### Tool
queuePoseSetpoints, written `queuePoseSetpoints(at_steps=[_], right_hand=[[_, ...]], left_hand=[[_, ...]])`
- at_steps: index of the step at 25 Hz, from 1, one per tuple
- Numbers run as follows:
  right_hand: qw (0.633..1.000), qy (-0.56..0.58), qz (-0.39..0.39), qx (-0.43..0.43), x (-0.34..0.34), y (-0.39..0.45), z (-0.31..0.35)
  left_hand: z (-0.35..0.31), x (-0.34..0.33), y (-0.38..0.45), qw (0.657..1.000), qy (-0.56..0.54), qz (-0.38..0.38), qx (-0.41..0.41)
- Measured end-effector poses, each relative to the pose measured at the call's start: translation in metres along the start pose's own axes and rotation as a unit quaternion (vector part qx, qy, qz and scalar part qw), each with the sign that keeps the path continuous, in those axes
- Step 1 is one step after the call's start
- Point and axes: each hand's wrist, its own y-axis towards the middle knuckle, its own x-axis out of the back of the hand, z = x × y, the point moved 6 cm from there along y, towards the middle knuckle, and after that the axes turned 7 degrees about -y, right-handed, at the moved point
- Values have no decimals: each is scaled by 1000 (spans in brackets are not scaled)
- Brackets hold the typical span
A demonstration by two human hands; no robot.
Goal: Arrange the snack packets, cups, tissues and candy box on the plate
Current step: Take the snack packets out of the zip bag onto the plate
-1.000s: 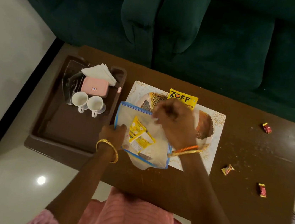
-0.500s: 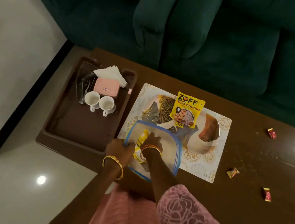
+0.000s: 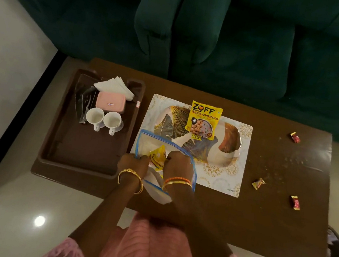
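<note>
Reading "ZOFF SOYA CHUNKS" packet point(image 3: 204, 121)

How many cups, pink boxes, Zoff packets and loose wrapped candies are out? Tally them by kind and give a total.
Cups: 2
Pink box: 1
Zoff packet: 1
Wrapped candies: 3
Total: 7

plate point(image 3: 230, 140) right half free, zip bag point(image 3: 148, 140) overlapping
</note>
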Motion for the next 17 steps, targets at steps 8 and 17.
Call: queuePoseSetpoints(at_steps=[8, 17], right_hand=[[953, 185, -227, 83, 135, -70, -37], [901, 286, -323, -41, 34, 32, -120]], left_hand=[[-7, 2, 8, 999, 6, 16, 39], [11, 10, 21, 991, -104, -24, 75]])
